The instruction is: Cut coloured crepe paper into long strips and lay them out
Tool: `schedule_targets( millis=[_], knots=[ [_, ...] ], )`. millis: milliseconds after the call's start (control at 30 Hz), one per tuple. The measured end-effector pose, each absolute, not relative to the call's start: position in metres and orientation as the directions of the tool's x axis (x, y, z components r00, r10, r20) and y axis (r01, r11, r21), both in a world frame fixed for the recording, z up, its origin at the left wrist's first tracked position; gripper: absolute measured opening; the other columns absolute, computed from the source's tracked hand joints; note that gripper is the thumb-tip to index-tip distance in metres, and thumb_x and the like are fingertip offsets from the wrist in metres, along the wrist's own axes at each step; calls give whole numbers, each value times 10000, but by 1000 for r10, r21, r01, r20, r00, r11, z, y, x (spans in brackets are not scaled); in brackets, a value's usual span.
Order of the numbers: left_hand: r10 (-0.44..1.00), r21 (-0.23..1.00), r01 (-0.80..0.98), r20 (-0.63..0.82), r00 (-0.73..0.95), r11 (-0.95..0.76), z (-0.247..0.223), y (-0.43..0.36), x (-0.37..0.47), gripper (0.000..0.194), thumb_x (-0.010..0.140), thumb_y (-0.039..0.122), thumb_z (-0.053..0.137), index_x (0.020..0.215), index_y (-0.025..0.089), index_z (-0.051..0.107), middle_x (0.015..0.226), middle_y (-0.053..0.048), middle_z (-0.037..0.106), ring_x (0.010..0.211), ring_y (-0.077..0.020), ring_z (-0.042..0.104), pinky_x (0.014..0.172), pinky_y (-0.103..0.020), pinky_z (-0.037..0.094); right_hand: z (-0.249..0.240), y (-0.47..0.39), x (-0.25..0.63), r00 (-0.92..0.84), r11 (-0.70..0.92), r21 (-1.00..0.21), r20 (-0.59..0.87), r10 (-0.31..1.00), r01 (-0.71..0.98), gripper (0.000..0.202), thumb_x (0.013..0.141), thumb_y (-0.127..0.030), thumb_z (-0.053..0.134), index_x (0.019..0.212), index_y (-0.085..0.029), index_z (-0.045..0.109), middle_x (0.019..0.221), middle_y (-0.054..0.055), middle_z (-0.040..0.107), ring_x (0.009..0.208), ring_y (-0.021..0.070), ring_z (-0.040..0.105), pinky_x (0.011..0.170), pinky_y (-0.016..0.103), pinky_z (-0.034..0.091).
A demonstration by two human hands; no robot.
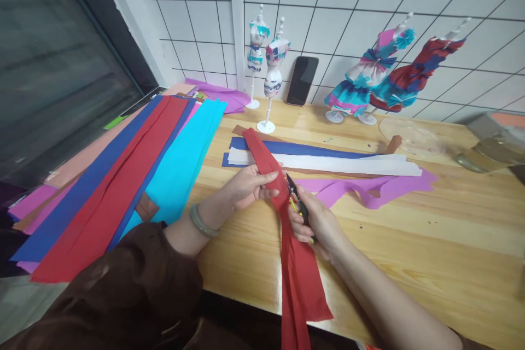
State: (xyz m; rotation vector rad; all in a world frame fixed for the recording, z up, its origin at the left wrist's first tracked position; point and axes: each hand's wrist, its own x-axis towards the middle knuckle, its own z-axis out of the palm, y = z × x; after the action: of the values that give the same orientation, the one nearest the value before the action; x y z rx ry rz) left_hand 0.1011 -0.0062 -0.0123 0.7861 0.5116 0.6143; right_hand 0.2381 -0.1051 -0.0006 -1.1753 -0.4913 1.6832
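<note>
A long strip of red crepe paper [303,273] runs from the middle of the wooden table [410,229] down over its front edge. My left hand [251,186] pinches this strip near its upper part, thumb on top; a green bangle circles the wrist. Just to the right, my right hand [314,219] is wrapped round small snips [302,208] with dark blades and yellow-green handles. The blade tips point up and left, at the right edge of the red paper. Whether they touch the paper I cannot tell.
Blue, white [344,164] and purple [377,188] strips lie beyond my hands. Red, blue and cyan [176,158] paper is piled at left. Against the tiled wall stand small dress forms [273,68], a phone [302,81] and dressed forms [361,76]. A glass jar [488,150] is at right.
</note>
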Motion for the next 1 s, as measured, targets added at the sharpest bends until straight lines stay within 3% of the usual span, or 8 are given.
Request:
schedule_targets(
  millis=[200,800,933,1000],
  knots=[
    [677,778,-304,-203,707,550,-13,-8,101,226,740,184,666,957,140,621,953,-66,649,703,-94,612,641,-216,512,0,-105,240,-90,-469,-735,-493,866,-490,399,804,-540,504,635,-184,442,406,-94,325,286,13,163,281,140,139],
    [624,810,-248,-176,761,531,-11,-11,100,245,743,224,667,970,143,620,911,-48,625,749,-100,592,617,-197,505,-2,-106,242,-109,-458,-717,-477,872,-525,331,801,-521,517,734,-202,458,423,-103,335,296,14,148,276,129,150],
    [629,810,-256,-170,759,528,-13,-11,100,262,741,223,670,984,143,616,908,-47,619,752,-102,593,615,-196,510,-3,-107,242,-78,-427,-736,-457,886,-525,331,796,-514,533,977,-238,517,454,-104,366,299,19,168,277,120,158],
    [633,808,-260,-173,755,529,-14,-11,101,264,739,221,672,982,135,615,896,-50,616,744,-100,590,617,-195,513,-2,-107,242,-65,-411,-750,-445,893,-519,428,800,-503,536,1164,-287,469,470,-106,372,302,22,180,281,115,166]
  ],
)
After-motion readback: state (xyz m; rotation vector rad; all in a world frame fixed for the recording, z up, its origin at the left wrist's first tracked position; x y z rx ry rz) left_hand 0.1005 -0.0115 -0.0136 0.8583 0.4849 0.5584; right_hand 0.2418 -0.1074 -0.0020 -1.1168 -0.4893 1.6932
